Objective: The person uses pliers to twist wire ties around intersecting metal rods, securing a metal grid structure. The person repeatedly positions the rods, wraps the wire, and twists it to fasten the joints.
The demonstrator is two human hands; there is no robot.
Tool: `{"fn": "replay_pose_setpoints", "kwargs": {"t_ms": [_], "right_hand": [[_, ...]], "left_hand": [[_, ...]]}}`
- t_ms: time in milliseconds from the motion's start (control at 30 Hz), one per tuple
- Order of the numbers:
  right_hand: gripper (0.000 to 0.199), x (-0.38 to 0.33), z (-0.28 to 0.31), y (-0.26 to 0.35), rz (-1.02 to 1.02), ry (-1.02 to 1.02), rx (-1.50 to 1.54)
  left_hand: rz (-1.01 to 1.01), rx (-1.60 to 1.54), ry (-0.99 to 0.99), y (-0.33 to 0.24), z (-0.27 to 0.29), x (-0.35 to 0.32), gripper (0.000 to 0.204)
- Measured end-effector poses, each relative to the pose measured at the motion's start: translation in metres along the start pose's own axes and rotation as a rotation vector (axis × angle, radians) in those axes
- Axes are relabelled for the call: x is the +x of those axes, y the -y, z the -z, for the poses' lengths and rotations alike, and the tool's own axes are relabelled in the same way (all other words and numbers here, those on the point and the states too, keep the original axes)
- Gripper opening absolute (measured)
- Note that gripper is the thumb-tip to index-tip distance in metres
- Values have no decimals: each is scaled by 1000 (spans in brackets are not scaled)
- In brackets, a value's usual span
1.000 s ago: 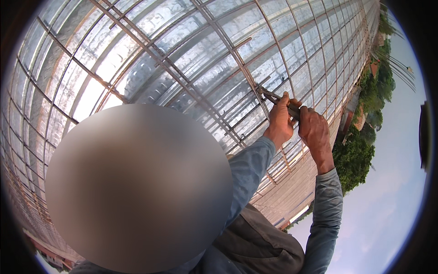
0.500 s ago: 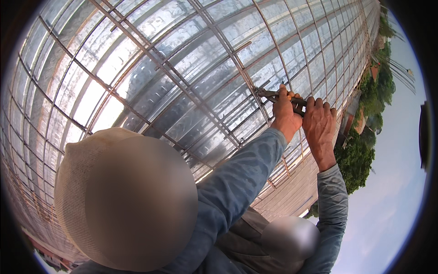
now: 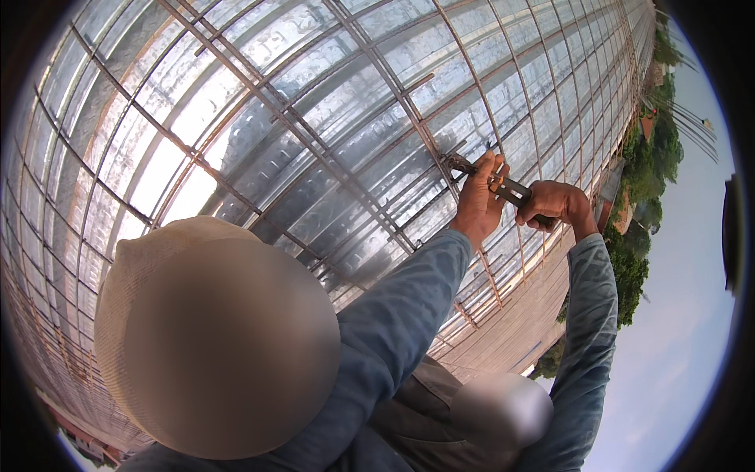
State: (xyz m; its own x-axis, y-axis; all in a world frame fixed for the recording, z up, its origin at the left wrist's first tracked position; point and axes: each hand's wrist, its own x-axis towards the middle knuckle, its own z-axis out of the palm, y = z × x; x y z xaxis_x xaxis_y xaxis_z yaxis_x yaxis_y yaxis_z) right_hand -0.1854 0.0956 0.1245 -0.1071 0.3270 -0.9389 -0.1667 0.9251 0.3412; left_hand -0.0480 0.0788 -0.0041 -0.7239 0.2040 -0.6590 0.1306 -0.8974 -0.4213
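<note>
Dark pliers (image 3: 515, 189) with a bit of orange on them reach out to a crossing of rusty rebar (image 3: 434, 149), their jaws at the bars. My left hand (image 3: 480, 200) is closed round the middle of the pliers, close behind the jaws. At the far end of the handles, my right hand (image 3: 554, 203) is curled into a fist on them, the wrist bent. Whether a tie wire sits in the jaws is too small to tell. Both forearms wear blue-grey patterned sleeves.
The rebar grid runs over shiny ribbed metal decking (image 3: 330, 134). A beige cloth-covered rounded shape (image 3: 130, 315), partly blurred, fills the lower left. Past the deck's right edge are green trees (image 3: 629, 275), several protruding bars (image 3: 692, 130) and sky.
My right hand has turned from raised fingers to a bent-wrist fist, its forearm shifting right. My left hand has tilted and dropped slightly; the pliers have turned with it, jaws still at the crossing.
</note>
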Motion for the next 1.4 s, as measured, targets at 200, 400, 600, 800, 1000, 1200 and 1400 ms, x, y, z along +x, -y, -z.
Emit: {"fn": "replay_pose_setpoints", "kwargs": {"t_ms": [200, 400, 600, 800, 1000, 1200, 1400], "right_hand": [[20, -33, -37, 14, 258, -657, -589], [15, -27, -60, 30, 363, -1303, -998], [9, 9, 11, 12, 456, -1087, -1057], [15, -9, -9, 31, 168, -560, -686], [22, -30, -29, 30, -108, 56, 244], [33, -48, -91, 33, 272, -1163, -792], [19, -37, -77, 18, 271, -1167, -962]], "left_hand": [[82, -262, -173, 0, -11, 14, 25], [156, -424, -368, -10, -30, 31, 28], [70, -446, -192, -5, -32, 21, 21], [51, -344, -48, -13, -15, 2, 25], [132, -302, -35, -14, -14, -16, 29], [63, -335, -227, -11, -26, 3, 26], [159, -339, -388, -16, -37, 13, 31]]}}
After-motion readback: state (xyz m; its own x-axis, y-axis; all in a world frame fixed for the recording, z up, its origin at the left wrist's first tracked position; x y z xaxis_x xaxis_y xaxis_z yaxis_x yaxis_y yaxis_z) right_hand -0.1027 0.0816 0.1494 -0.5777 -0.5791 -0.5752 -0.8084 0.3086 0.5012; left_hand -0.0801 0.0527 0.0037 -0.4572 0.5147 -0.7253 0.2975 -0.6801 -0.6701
